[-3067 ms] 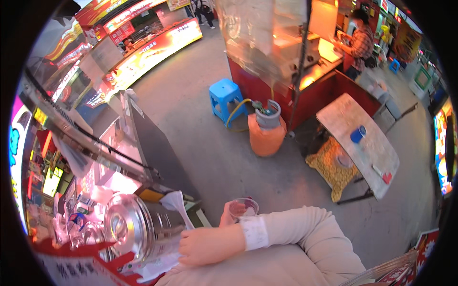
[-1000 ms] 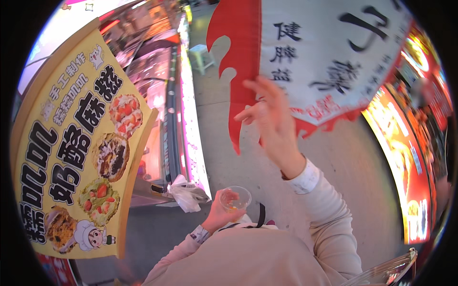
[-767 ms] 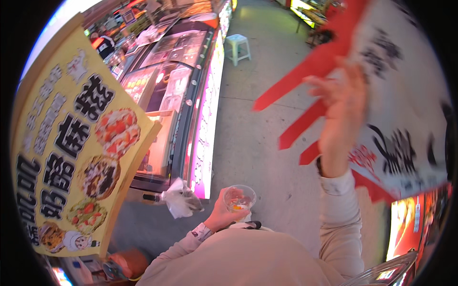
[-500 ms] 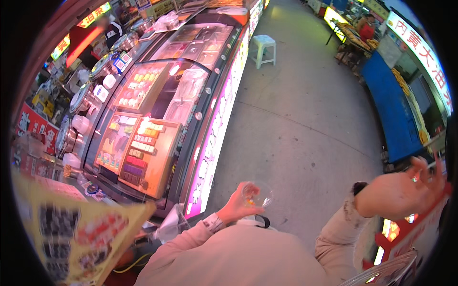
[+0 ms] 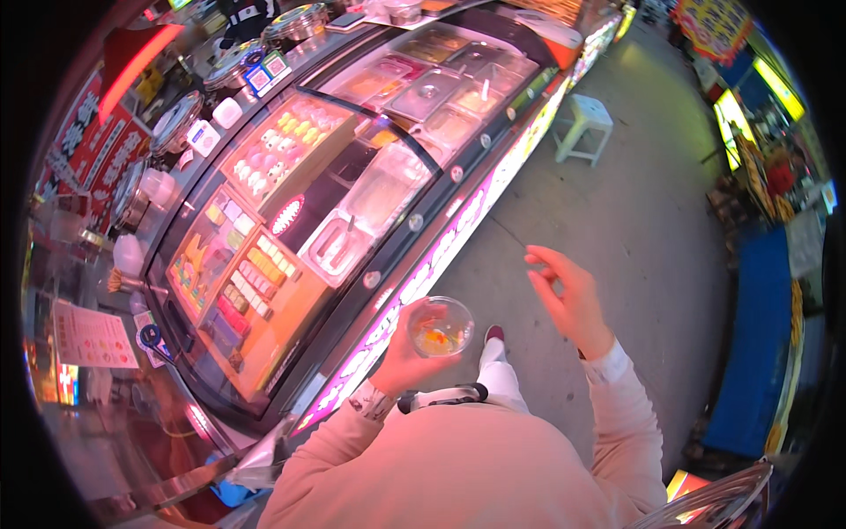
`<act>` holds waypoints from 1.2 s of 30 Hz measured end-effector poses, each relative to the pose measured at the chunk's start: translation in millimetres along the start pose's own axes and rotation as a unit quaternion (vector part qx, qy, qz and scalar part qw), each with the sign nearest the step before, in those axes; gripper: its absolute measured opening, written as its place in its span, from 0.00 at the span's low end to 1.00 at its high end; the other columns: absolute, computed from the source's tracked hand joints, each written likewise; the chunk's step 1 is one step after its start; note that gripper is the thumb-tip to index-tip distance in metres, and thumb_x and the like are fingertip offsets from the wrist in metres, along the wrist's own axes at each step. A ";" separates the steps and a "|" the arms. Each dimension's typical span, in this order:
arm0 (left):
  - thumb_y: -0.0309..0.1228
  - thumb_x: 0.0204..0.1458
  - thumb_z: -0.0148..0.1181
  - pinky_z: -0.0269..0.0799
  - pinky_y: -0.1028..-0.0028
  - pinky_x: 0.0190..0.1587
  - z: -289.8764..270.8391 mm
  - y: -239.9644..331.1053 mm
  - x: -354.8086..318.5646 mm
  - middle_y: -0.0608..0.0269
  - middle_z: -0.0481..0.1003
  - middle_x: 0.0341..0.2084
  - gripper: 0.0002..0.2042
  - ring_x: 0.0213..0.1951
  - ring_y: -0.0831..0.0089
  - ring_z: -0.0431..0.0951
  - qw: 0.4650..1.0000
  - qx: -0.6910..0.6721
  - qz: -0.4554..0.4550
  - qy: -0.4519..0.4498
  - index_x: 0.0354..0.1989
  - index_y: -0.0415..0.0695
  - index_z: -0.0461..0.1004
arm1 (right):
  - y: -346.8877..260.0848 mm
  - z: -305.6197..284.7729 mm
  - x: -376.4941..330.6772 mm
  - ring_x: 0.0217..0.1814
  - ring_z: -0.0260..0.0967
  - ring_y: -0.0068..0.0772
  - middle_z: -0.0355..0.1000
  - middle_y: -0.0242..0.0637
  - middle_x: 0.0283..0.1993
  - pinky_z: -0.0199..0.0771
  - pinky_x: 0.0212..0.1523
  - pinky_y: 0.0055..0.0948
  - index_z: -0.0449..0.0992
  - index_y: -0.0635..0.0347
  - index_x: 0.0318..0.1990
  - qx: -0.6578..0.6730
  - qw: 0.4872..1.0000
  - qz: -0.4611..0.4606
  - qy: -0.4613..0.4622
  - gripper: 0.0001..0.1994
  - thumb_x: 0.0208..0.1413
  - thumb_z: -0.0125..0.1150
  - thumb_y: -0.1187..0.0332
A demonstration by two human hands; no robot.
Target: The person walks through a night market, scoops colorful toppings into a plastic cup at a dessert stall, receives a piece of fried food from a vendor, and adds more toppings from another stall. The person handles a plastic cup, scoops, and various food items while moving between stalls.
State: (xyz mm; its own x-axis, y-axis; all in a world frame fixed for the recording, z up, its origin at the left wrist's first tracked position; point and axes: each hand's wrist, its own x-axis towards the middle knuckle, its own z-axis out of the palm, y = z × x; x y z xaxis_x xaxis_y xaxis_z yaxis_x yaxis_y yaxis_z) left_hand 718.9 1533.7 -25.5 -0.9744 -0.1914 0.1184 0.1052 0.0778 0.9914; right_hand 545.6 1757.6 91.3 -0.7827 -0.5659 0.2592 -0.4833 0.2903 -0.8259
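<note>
My left hand (image 5: 401, 360) is wrapped round a clear plastic cup (image 5: 443, 319) in front of my body. A little orange and red food shows at the bottom of the cup; its exact kind is too small to tell. Out to the right of the cup, my right hand (image 5: 573, 304) is raised in the air above the floor. Its fingers are loosely bent and apart, and nothing shows in them. To the left of both hands stands a glass-fronted food display counter (image 5: 361, 304), lit pink inside.
Inside the counter are metal trays (image 5: 425, 93) and a wooden box of coloured blocks (image 5: 286, 322). Lidded steel pots (image 5: 295, 22) line its far side. A white stool (image 5: 583, 128) stands ahead on the grey floor. A blue-covered stall (image 5: 749, 326) runs along the right.
My right hand has come from the far right in toward the middle. The left hand with the cup has shifted left and up. The view has turned, bringing the counter nearer the centre.
</note>
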 end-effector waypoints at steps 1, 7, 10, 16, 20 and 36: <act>0.24 0.38 0.81 0.68 0.59 0.65 2.3 -9.2 12.3 0.52 0.70 0.60 0.50 0.63 0.62 0.72 0.999 -0.013 -0.003 0.029 0.70 0.48 0.53 | 21.7 0.0 31.9 0.32 0.73 0.28 0.79 0.41 0.48 0.75 0.35 0.28 0.75 0.61 0.58 -0.001 0.999 -0.030 -0.025 0.18 0.61 0.62 0.78; 0.24 0.38 0.81 0.67 0.60 0.65 39.7 -10.4 98.8 0.54 0.70 0.60 0.49 0.63 0.62 0.72 0.990 -0.031 -0.020 0.133 0.70 0.45 0.55 | 108.3 28.9 224.0 0.35 0.76 0.44 0.78 0.46 0.42 0.76 0.36 0.35 0.78 0.63 0.50 -0.034 0.978 -0.127 -0.159 0.12 0.59 0.61 0.76; 0.24 0.39 0.81 0.69 0.58 0.65 36.2 -9.5 145.5 0.54 0.68 0.62 0.49 0.65 0.61 0.69 0.987 0.082 0.026 0.134 0.70 0.45 0.54 | 168.6 64.6 311.6 0.43 0.76 0.54 0.78 0.46 0.42 0.77 0.44 0.43 0.80 0.61 0.48 -0.056 0.955 -0.252 -0.146 0.11 0.58 0.60 0.74; 0.31 0.41 0.83 0.67 0.63 0.66 11.2 -24.9 227.1 0.55 0.69 0.61 0.47 0.64 0.64 0.71 0.981 -0.004 0.004 0.196 0.68 0.41 0.57 | 239.1 176.4 444.4 0.42 0.76 0.54 0.78 0.48 0.38 0.76 0.45 0.49 0.82 0.57 0.44 -0.141 0.916 -0.281 -0.250 0.09 0.60 0.58 0.68; 0.30 0.42 0.81 0.65 0.63 0.67 -25.8 -50.6 300.4 0.54 0.68 0.63 0.49 0.65 0.63 0.70 0.985 -0.046 0.001 0.168 0.71 0.42 0.53 | 294.9 238.4 502.3 0.47 0.74 0.55 0.78 0.47 0.40 0.76 0.48 0.46 0.82 0.60 0.43 -0.204 0.893 -0.253 -0.310 0.10 0.52 0.64 0.71; 0.25 0.37 0.82 0.65 0.63 0.67 -50.6 -85.6 401.5 0.54 0.68 0.62 0.51 0.64 0.64 0.70 0.942 -0.153 -0.076 0.288 0.71 0.45 0.53 | 300.2 313.2 580.6 0.44 0.71 0.42 0.74 0.39 0.41 0.71 0.48 0.40 0.78 0.62 0.49 -0.185 0.741 -0.481 -0.431 0.16 0.53 0.58 0.72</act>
State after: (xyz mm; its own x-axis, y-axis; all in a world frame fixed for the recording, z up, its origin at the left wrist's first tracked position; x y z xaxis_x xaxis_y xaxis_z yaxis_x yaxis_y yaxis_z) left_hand 328.8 1400.7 -59.9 -0.7229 -0.6833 -0.1020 0.1118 -0.2613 0.9588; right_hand 68.8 1274.5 -162.9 0.4564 -0.8850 0.0920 -0.8544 -0.4647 -0.2325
